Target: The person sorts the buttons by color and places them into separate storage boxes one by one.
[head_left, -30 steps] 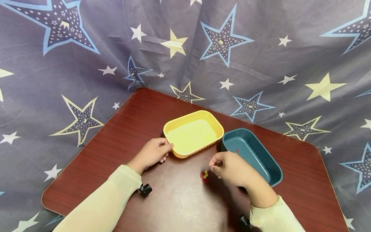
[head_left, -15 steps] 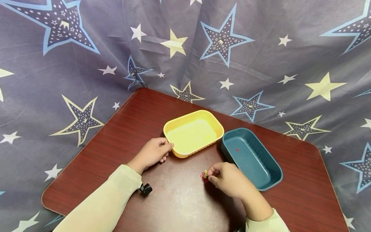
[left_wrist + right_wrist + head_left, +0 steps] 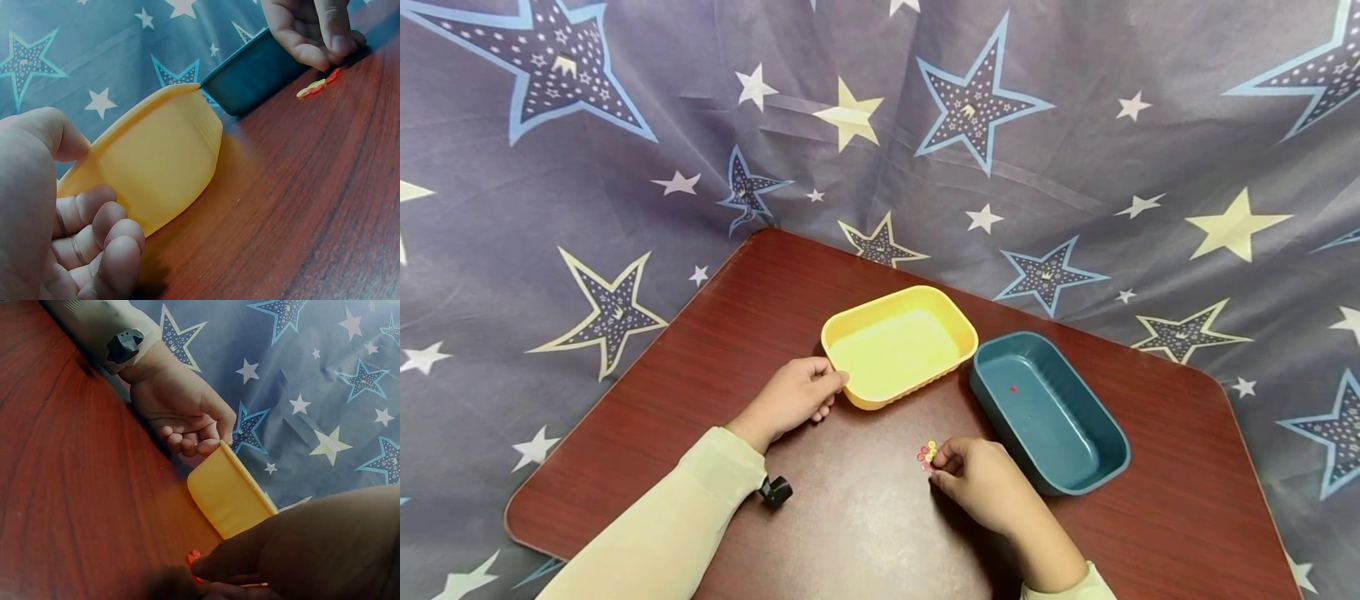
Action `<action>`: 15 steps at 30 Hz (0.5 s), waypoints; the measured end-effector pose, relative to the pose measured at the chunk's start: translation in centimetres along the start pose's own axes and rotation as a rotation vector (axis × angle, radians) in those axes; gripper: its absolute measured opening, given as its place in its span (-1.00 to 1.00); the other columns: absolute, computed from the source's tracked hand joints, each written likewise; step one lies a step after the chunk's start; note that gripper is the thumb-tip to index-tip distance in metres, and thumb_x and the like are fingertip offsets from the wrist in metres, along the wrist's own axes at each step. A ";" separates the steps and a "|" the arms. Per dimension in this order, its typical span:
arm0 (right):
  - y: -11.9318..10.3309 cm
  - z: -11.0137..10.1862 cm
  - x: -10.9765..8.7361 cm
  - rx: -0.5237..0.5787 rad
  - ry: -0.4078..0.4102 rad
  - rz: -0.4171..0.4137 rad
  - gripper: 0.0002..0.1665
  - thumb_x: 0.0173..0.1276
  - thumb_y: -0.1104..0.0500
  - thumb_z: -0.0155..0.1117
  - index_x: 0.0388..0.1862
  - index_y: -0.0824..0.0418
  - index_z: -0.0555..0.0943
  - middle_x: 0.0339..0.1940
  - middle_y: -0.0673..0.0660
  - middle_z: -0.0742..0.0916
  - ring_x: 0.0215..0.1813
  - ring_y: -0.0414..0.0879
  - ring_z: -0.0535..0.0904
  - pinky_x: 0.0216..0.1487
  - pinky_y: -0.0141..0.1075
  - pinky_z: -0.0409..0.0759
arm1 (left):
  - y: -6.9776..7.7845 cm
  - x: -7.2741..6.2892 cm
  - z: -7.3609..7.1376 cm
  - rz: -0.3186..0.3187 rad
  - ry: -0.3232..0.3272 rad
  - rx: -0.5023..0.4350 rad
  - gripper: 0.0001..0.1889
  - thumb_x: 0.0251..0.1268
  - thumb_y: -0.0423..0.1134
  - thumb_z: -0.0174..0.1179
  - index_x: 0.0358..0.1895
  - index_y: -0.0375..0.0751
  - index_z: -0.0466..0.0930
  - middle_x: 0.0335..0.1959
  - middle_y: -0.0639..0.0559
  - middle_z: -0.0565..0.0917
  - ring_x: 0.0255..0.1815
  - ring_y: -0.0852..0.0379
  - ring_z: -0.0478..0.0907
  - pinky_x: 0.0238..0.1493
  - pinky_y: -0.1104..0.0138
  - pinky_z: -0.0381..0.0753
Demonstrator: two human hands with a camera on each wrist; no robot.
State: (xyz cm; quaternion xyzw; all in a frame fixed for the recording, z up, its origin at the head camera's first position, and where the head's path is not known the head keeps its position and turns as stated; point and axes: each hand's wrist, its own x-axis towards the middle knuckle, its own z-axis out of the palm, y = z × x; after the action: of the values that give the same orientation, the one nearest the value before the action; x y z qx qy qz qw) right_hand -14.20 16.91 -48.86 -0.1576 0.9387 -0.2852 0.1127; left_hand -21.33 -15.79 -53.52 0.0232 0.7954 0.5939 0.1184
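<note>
My left hand (image 3: 793, 396) grips the near left rim of a yellow plastic bin (image 3: 898, 343), thumb over the edge; the left wrist view shows its other fingers curled beside the wall. My right hand (image 3: 988, 483) is at a small cluster of red and yellow button-like discs (image 3: 928, 454) on the table. Its thumb and forefinger touch the cluster's near right side, at a red disc (image 3: 334, 74). Whether they pinch it is hidden. Right of the yellow bin stands a dark teal bin (image 3: 1056, 417), with one small red disc (image 3: 1013, 389) inside. Faint yellow bits (image 3: 936, 357) show in the yellow bin.
Both bins stand close together on a reddish-brown wooden table (image 3: 842, 517), the teal one just beyond the right hand. A grey-blue curtain with stars (image 3: 865, 192) hangs behind the table's far edge. A black wrist device (image 3: 777, 492) sits at the left cuff.
My right hand has come down and toward me from the teal bin's near side to the discs, baring the red disc in that bin. My left hand keeps its grip on the yellow rim.
</note>
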 end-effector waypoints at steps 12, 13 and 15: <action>0.4 1.7 -0.5 -0.007 0.100 0.005 -0.73 0.36 0.26 0.63 -0.37 -0.08 0.73 -0.49 -0.27 0.74 -0.38 -0.44 0.60 -0.25 -0.40 0.62 | 0.0 -0.2 0.2 0.010 -0.005 0.002 -0.54 0.64 0.10 0.34 -0.35 -0.21 0.60 -0.52 -0.03 0.62 -0.57 0.10 0.58 -0.46 0.30 0.68; 0.4 1.7 -0.5 -0.011 0.108 0.002 -0.73 0.36 0.27 0.62 -0.37 -0.08 0.74 -0.49 -0.27 0.73 -0.39 -0.44 0.59 -0.24 -0.39 0.62 | 0.0 -0.2 0.1 0.011 -0.002 0.004 -0.54 0.64 0.10 0.34 -0.34 -0.21 0.60 -0.52 -0.03 0.62 -0.56 0.10 0.58 -0.46 0.30 0.68; 0.4 1.7 -0.4 -0.020 0.122 -0.002 -0.73 0.37 0.27 0.61 -0.38 -0.09 0.74 -0.50 -0.28 0.72 -0.40 -0.45 0.57 -0.24 -0.39 0.61 | 0.1 -0.1 0.1 0.015 0.002 0.007 -0.54 0.64 0.10 0.34 -0.33 -0.22 0.61 -0.52 -0.03 0.62 -0.56 0.09 0.58 -0.46 0.30 0.69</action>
State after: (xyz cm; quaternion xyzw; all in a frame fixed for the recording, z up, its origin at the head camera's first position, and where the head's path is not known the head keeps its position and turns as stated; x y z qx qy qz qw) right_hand -13.39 16.51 -50.39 -0.1418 0.9466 -0.2847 0.0535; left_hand -21.23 -15.67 -53.40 0.0288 0.7975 0.5919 0.1130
